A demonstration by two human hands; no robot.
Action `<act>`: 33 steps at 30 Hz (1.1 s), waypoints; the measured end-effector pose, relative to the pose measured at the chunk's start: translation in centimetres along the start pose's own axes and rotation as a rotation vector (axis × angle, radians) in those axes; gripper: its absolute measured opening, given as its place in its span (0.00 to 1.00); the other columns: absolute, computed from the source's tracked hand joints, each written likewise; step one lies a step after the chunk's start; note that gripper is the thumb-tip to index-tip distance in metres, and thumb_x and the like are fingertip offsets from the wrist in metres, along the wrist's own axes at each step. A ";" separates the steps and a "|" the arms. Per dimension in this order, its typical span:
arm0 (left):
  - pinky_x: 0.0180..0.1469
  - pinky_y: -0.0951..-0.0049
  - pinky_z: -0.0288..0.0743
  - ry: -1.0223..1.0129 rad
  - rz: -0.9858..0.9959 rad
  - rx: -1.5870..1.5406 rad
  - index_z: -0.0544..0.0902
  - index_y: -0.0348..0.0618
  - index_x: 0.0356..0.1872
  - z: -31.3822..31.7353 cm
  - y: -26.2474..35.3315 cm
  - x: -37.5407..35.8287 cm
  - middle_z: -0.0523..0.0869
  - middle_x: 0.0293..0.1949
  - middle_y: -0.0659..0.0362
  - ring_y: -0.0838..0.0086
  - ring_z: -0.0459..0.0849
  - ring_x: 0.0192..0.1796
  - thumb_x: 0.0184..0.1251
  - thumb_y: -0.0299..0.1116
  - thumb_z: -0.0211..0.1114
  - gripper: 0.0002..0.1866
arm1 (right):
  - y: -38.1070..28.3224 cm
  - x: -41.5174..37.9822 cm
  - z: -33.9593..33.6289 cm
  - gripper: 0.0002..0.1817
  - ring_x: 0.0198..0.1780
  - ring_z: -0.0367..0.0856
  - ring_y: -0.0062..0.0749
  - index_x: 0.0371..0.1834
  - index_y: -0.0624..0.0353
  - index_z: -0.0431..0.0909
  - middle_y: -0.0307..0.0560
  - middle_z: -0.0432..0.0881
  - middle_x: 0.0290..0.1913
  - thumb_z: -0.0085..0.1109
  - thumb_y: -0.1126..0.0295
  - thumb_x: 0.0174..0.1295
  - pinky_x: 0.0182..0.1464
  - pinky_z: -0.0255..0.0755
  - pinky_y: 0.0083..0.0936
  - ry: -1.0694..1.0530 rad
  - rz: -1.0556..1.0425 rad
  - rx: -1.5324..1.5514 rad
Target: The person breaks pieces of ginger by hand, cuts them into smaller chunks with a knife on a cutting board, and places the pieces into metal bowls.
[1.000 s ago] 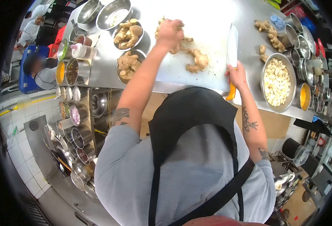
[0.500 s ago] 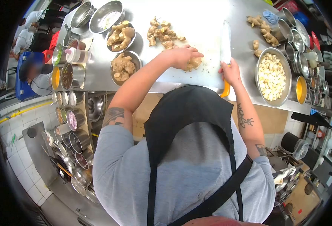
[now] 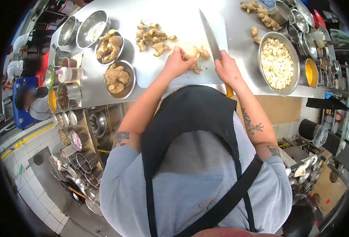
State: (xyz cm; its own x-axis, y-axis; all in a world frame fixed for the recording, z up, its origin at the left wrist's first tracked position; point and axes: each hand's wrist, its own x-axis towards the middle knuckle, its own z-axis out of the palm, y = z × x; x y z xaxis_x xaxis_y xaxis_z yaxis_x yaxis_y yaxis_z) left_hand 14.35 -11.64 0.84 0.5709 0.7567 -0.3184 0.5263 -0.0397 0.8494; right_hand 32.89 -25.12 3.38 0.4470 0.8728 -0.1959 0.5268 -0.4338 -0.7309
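Note:
My right hand is closed round the yellow handle of a large knife, whose blade points away over the white cutting board. With its fingers pinched, my left hand holds a piece of ginger at the middle of the board. More ginger lies right beside those fingers, near the blade. Further left on the board sits a pile of ginger roots. The exact outline of the held piece is partly hidden by my fingers.
Two bowls of ginger stand left of the board. A large bowl of peeled, cut pieces is at the right, with ginger roots behind it. Sauce containers line the left end. Other people are at the far left.
My left hand has lifted off the ginger it covered and now pinches a piece. The knife has tilted, its tip swinging left. The whole view has shifted somewhat.

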 end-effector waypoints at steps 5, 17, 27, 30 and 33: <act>0.28 0.71 0.83 -0.017 0.001 -0.046 0.70 0.34 0.50 0.2 0.3 -0.5 0.85 0.37 0.50 0.70 0.89 0.28 0.65 0.44 0.79 0.30 | -2.8 -0.7 0.3 0.14 0.46 0.84 0.73 0.49 0.70 0.72 0.78 0.84 0.39 0.51 0.70 0.66 0.54 0.77 0.57 -0.108 -0.031 -0.170; 0.25 0.70 0.80 0.018 0.209 0.204 0.69 0.38 0.40 0.6 -1.8 1.5 0.85 0.32 0.50 0.71 0.88 0.26 0.66 0.41 0.78 0.25 | -5.4 1.4 -1.1 0.17 0.53 0.86 0.66 0.55 0.74 0.72 0.78 0.85 0.46 0.51 0.73 0.67 0.58 0.79 0.50 -0.359 0.030 -0.330; 0.36 0.62 0.82 0.028 0.178 0.289 0.72 0.36 0.44 0.3 -0.2 0.5 0.87 0.32 0.46 0.60 0.90 0.34 0.66 0.40 0.77 0.23 | -2.8 2.5 3.8 0.17 0.49 0.87 0.67 0.54 0.71 0.71 0.75 0.86 0.43 0.51 0.68 0.70 0.54 0.80 0.52 -0.253 0.046 -0.309; 0.53 0.58 0.82 0.029 0.154 0.348 0.75 0.35 0.53 -0.5 0.9 -0.2 0.86 0.48 0.41 0.54 0.88 0.52 0.66 0.35 0.73 0.22 | -1.7 2.6 2.9 0.17 0.47 0.87 0.69 0.54 0.71 0.70 0.76 0.86 0.41 0.50 0.67 0.71 0.52 0.80 0.54 -0.231 -0.016 -0.311; 0.68 0.55 0.75 -0.023 0.493 0.402 0.75 0.40 0.64 -1.6 0.5 0.1 0.77 0.67 0.42 0.50 0.80 0.67 0.66 0.25 0.65 0.24 | -1.7 2.4 1.2 0.16 0.45 0.86 0.71 0.53 0.71 0.70 0.77 0.85 0.39 0.50 0.67 0.72 0.52 0.79 0.56 -0.152 -0.057 -0.279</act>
State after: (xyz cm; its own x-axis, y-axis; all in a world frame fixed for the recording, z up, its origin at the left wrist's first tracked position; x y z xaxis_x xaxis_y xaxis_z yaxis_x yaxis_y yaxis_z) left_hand 13.62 -10.49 1.88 0.8177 0.5728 0.0573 0.3906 -0.6253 0.6756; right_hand 32.23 -21.99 3.37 0.3089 0.9119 -0.2701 0.7350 -0.4091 -0.5407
